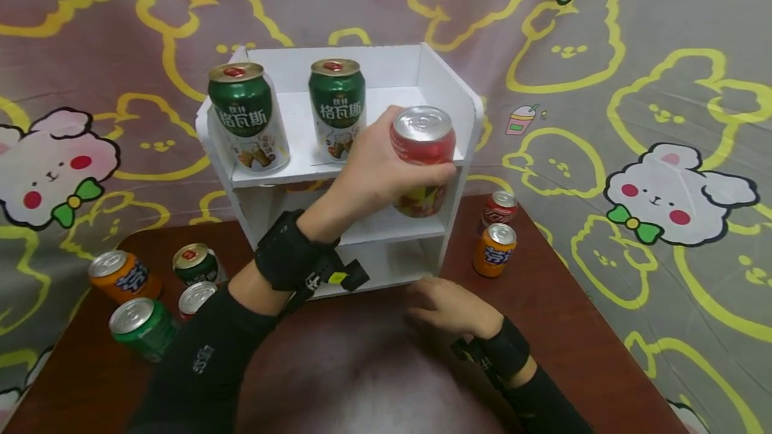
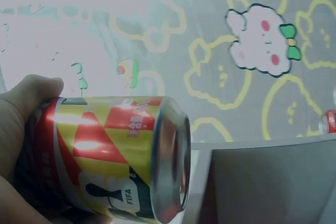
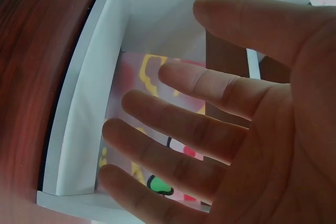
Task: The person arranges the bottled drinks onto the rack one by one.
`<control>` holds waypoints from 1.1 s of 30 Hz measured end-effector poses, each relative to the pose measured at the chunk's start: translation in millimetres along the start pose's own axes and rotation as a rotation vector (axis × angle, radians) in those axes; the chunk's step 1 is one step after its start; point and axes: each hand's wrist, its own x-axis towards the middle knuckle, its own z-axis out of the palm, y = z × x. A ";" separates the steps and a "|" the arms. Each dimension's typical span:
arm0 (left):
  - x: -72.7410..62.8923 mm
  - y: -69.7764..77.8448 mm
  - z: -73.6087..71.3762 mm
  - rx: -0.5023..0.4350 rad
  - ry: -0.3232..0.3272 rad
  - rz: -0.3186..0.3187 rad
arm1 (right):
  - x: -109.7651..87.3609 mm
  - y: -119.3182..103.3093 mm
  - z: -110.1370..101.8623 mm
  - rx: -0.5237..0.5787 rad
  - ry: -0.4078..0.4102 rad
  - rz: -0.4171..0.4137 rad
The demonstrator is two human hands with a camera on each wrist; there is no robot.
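Observation:
My left hand (image 1: 376, 163) grips a red soda can (image 1: 422, 142) with a silver lid, thumb and fingers curled round it. The can is upright in front of the right end of the white shelf's (image 1: 392, 99) top level; I cannot tell whether it touches the shelf. In the left wrist view, the can (image 2: 113, 156) shows a red and yellow pattern and a FIFA mark. Two green and white cans, one at left (image 1: 247, 119) and one mid-shelf (image 1: 338, 109), stand on the top level. My right hand (image 1: 455, 307) holds nothing, fingers spread before the shelf's bottom (image 3: 79, 145).
On the brown table (image 1: 362, 367), left of the shelf, stand an orange can (image 1: 123, 278), a green can (image 1: 141, 327), a green-and-gold-topped can (image 1: 196, 265) and a partly hidden silver-lidded can (image 1: 198, 297). At right are a red can (image 1: 500, 206) and an orange can (image 1: 494, 250). Patterned cloth (image 1: 561, 119) hangs behind.

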 end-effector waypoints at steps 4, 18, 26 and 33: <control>15.8 6.3 0.8 0.036 0.043 -0.033 | 0.1 0.4 1.6 -0.052 0.016 -0.014; 41.5 0.8 6.6 0.086 0.144 -0.130 | 0.2 -1.9 0.1 -0.089 0.014 0.029; 51.9 -0.8 11.3 0.094 0.179 -0.146 | -0.3 0.4 1.2 -0.102 0.014 0.017; 60.7 -5.3 15.4 0.094 0.204 -0.148 | -1.0 -1.3 0.1 -0.097 -0.005 0.052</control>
